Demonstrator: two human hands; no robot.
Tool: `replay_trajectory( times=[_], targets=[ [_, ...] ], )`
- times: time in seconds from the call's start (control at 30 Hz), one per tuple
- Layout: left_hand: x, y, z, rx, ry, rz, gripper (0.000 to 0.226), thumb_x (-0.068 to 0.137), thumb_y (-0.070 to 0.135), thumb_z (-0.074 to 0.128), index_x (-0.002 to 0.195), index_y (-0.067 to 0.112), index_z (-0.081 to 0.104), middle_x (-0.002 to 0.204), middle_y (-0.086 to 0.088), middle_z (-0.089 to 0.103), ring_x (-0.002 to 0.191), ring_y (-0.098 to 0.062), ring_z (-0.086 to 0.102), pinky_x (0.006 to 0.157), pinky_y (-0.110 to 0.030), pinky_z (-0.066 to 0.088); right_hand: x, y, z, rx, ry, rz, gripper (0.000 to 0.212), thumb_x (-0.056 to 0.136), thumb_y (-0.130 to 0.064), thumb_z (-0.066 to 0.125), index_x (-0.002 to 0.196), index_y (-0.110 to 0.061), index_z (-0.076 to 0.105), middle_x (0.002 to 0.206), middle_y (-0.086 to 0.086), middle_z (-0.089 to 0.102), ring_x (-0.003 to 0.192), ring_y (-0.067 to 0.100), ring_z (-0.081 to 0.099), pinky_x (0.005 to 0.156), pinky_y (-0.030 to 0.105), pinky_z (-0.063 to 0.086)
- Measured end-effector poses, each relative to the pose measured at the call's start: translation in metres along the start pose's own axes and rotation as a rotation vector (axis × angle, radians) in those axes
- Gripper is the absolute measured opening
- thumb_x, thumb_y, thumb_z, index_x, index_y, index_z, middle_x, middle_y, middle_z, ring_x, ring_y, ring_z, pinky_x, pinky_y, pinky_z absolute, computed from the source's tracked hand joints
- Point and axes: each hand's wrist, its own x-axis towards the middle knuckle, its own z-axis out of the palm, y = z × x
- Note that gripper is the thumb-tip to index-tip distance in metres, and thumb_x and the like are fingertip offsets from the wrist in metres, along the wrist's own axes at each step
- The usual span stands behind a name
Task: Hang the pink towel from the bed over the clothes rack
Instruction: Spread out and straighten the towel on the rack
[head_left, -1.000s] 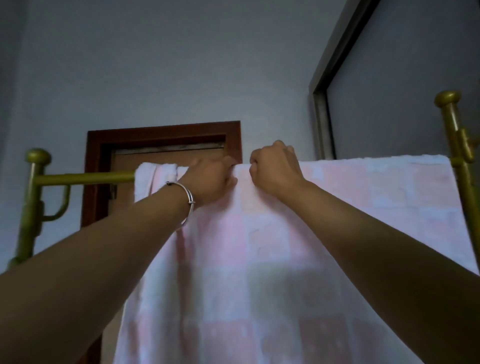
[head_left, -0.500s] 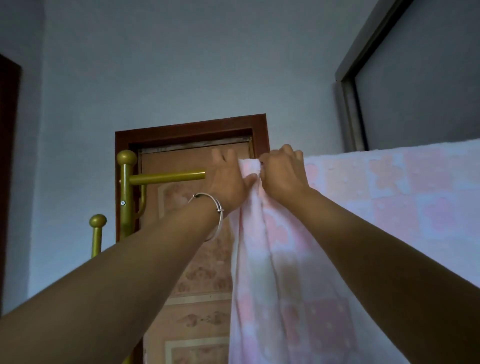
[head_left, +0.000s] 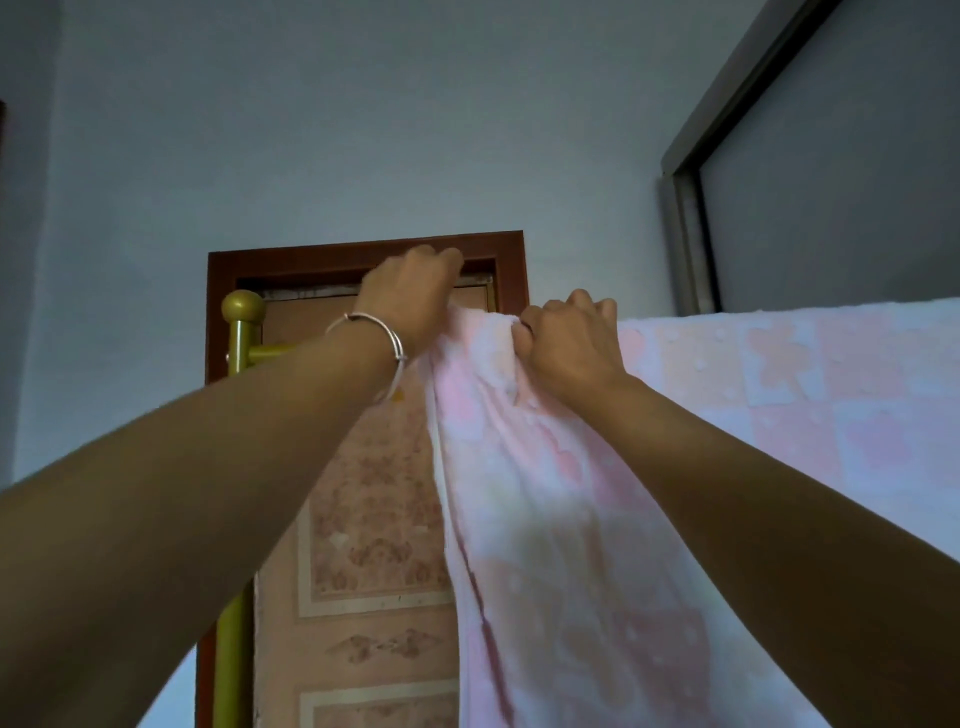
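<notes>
The pink checked towel (head_left: 727, 395) hangs over the top bar of the gold clothes rack (head_left: 241, 332); the bar itself is mostly hidden under cloth and my arm. Its left edge is bunched into folds that drop straight down. My right hand (head_left: 569, 338) is closed on the bunched top edge. My left hand (head_left: 410, 296), with a silver bangle on the wrist, is raised just left of it, fingers curled over the towel's corner above bar height.
Behind the rack stands a brown-framed door (head_left: 363, 519) with patterned panels. A grey wall fills the upper view. A grey-framed panel (head_left: 691, 218) sits at the upper right. The rack's left post with its ball top rises beside my left forearm.
The towel's left edge has been gathered toward the right into a bunch. My left hand has lifted above the bar. The view has shifted right, so the rack's left post is nearer centre.
</notes>
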Motion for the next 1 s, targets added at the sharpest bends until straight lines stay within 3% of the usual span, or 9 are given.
replay_trajectory(
  times=[0.1, 0.2, 0.3, 0.5, 0.6, 0.67, 0.77, 0.87, 1.0],
  targets=[
    [0.01, -0.022, 0.002, 0.08, -0.044, -0.071, 0.025, 0.081, -0.004, 0.045, 0.101, 0.007, 0.056, 0.108, -0.024, 0.061, 0.098, -0.043, 0.059, 0.071, -0.04, 0.043, 0.0, 0.002, 0.001, -0.031, 0.013, -0.013, 0.044, 0.1, -0.029, 0.028, 0.109, -0.011, 0.066, 0.108, 0.011, 0.068, 0.109, 0.031, 0.049, 0.092, 0.041, 0.031],
    [0.016, -0.055, 0.009, 0.03, -0.134, -0.303, 0.029, 0.082, 0.0, 0.05, 0.108, 0.007, 0.062, 0.119, -0.024, 0.06, 0.108, -0.044, 0.058, 0.087, -0.045, 0.05, 0.002, 0.006, 0.003, -0.051, 0.025, -0.003, 0.042, 0.1, -0.027, 0.028, 0.105, -0.011, 0.066, 0.103, 0.01, 0.07, 0.105, 0.03, 0.052, 0.09, 0.04, 0.032],
    [0.016, -0.07, 0.013, -0.032, -0.259, -0.404, 0.027, 0.081, 0.004, 0.055, 0.105, 0.0, 0.065, 0.118, -0.025, 0.062, 0.107, -0.042, 0.059, 0.087, -0.041, 0.051, 0.004, 0.002, 0.004, -0.061, 0.024, 0.018, 0.041, 0.1, -0.024, 0.029, 0.1, -0.009, 0.067, 0.1, 0.011, 0.071, 0.104, 0.03, 0.052, 0.091, 0.04, 0.032],
    [0.012, -0.067, 0.009, -0.105, -0.458, -0.302, 0.012, 0.084, 0.012, 0.05, 0.075, 0.005, 0.055, 0.095, -0.018, 0.06, 0.082, -0.028, 0.051, 0.065, -0.03, 0.039, 0.001, -0.027, -0.002, 0.027, -0.029, -0.014, 0.03, 0.094, -0.023, 0.034, 0.085, -0.012, 0.06, 0.104, 0.013, 0.067, 0.107, 0.03, 0.048, 0.092, 0.039, 0.031],
    [0.008, -0.068, -0.001, -0.09, -0.441, -0.258, 0.016, 0.084, 0.008, 0.051, 0.085, 0.001, 0.065, 0.097, -0.016, 0.06, 0.088, -0.03, 0.054, 0.058, -0.026, 0.039, -0.002, -0.045, -0.002, 0.047, -0.076, -0.09, 0.032, 0.092, -0.028, 0.037, 0.098, -0.011, 0.063, 0.108, 0.012, 0.067, 0.112, 0.028, 0.046, 0.095, 0.039, 0.03],
    [0.005, -0.066, -0.004, -0.076, -0.458, -0.233, 0.025, 0.087, 0.008, 0.047, 0.1, -0.003, 0.065, 0.11, -0.016, 0.063, 0.097, -0.029, 0.057, 0.065, -0.027, 0.047, -0.001, -0.056, -0.001, 0.046, -0.091, -0.124, 0.034, 0.092, -0.03, 0.037, 0.103, -0.012, 0.063, 0.11, 0.01, 0.067, 0.114, 0.028, 0.045, 0.095, 0.039, 0.029],
    [-0.005, -0.063, -0.003, -0.037, -0.485, -0.187, 0.034, 0.086, 0.01, 0.045, 0.115, 0.003, 0.063, 0.124, -0.016, 0.061, 0.112, -0.031, 0.057, 0.09, -0.033, 0.049, 0.0, -0.071, -0.003, 0.062, -0.104, -0.144, 0.027, 0.092, -0.029, 0.038, 0.096, -0.017, 0.062, 0.111, 0.009, 0.067, 0.115, 0.028, 0.044, 0.096, 0.039, 0.028],
    [-0.014, -0.061, -0.004, 0.039, -0.434, -0.128, 0.032, 0.085, 0.01, 0.053, 0.115, 0.006, 0.063, 0.122, -0.015, 0.062, 0.113, -0.031, 0.057, 0.091, -0.033, 0.048, 0.002, -0.083, -0.003, 0.049, -0.109, -0.168, 0.018, 0.093, -0.026, 0.039, 0.088, -0.018, 0.055, 0.109, 0.01, 0.068, 0.117, 0.028, 0.044, 0.097, 0.039, 0.028],
    [-0.015, -0.064, -0.014, 0.064, -0.45, -0.141, 0.036, 0.083, 0.0, 0.057, 0.119, 0.002, 0.059, 0.126, -0.02, 0.057, 0.113, -0.036, 0.058, 0.089, -0.037, 0.049, 0.005, -0.086, 0.001, 0.021, -0.068, -0.179, 0.027, 0.092, -0.009, 0.041, 0.104, -0.012, 0.065, 0.106, 0.012, 0.068, 0.115, 0.029, 0.047, 0.097, 0.038, 0.03]
  ],
)
